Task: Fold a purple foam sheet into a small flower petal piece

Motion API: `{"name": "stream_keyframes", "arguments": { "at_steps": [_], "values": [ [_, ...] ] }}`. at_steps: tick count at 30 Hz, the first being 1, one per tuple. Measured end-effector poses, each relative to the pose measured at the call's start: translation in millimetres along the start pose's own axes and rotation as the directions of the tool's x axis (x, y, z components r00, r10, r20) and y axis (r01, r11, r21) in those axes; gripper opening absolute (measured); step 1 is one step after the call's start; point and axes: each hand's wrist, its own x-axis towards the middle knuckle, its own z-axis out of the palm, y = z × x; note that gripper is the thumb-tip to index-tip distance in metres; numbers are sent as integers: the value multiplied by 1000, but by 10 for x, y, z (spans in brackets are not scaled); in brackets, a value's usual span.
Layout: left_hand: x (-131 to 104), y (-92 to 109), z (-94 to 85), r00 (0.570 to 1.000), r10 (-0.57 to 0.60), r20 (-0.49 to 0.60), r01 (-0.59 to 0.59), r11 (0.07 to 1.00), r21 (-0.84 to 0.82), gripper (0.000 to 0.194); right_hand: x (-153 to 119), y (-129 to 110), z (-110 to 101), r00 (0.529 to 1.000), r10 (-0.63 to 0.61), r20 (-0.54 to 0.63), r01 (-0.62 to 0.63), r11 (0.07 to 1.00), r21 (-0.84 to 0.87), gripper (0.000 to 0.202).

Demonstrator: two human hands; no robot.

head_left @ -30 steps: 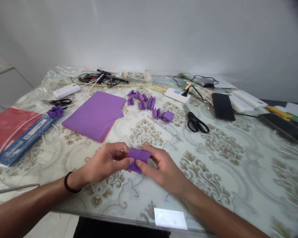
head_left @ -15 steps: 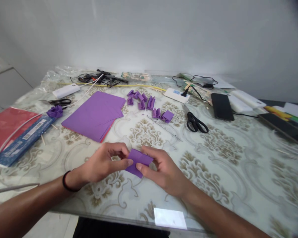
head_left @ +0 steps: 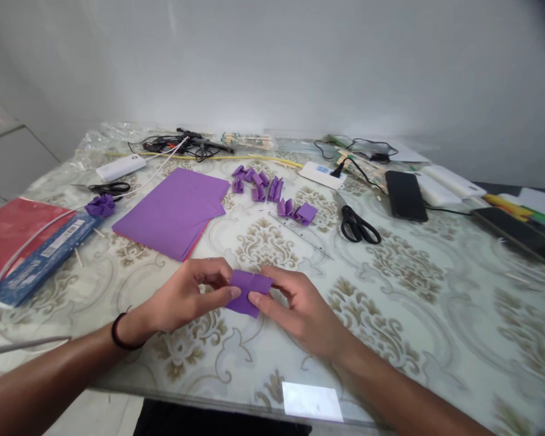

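A small creased piece of purple paper (head_left: 247, 283) is held just above the table between both hands. My left hand (head_left: 193, 297) pinches its left side, thumb on top and fingers behind. On the right side, my right hand (head_left: 295, 306) grips it the same way, with the thumb near the paper's middle. Beyond the hands lie several folded purple paper pieces (head_left: 275, 189) in a loose group. Purple paper sheets (head_left: 175, 209) are stacked to the left of them, with a red edge showing underneath.
Black-handled scissors (head_left: 360, 225) and a clear ruler (head_left: 302, 236) lie right of centre. A black phone (head_left: 406, 195) and a white power strip (head_left: 322, 174) are farther back. At left are a red and blue packet (head_left: 40, 260), crumpled purple paper (head_left: 100, 204) and a white power bank (head_left: 120, 166).
The purple paper has turned slightly between my hands, and its top edge now lies more level. Both hands keep their pinch on it. The things on the table have not moved.
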Motion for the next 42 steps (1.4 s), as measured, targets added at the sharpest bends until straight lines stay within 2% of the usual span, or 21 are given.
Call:
{"name": "stream_keyframes", "arguments": {
  "at_steps": [3,7,13,17,23,29,37,39,42],
  "values": [
    [4,-16,25,999,-11,33,9,999,45,23,-4,-2,10,1000,-7,23,7,1000,-10,30],
    [6,-8,19,998,54,-16,-52,990,130,18,-9,3,21,999,-25,-42,24,999,-41,28],
    [-16,-1,23,980,197,-15,-188,951,245,10,-34,-3,26,979,-187,-78,177,977,-120,25],
    [-48,16,22,956,294,-16,-278,919,281,6,-49,-10,27,961,-264,-80,253,959,-129,20],
    [-84,72,-14,886,459,67,-453,827,331,17,-58,-2,18,916,-394,-82,387,918,-90,16],
    [-103,70,25,865,495,80,-476,763,437,10,-57,5,40,873,-484,-60,476,873,-110,18],
    [-93,23,49,798,596,81,-565,696,444,13,-68,10,69,822,-564,-78,545,819,-180,23],
    [-93,33,49,817,573,68,-547,733,404,17,-65,11,60,825,-556,-98,539,827,-160,21],
    [-94,54,38,859,512,30,-491,803,338,18,-56,10,39,855,-499,-139,488,866,-106,16]
  ]
}}
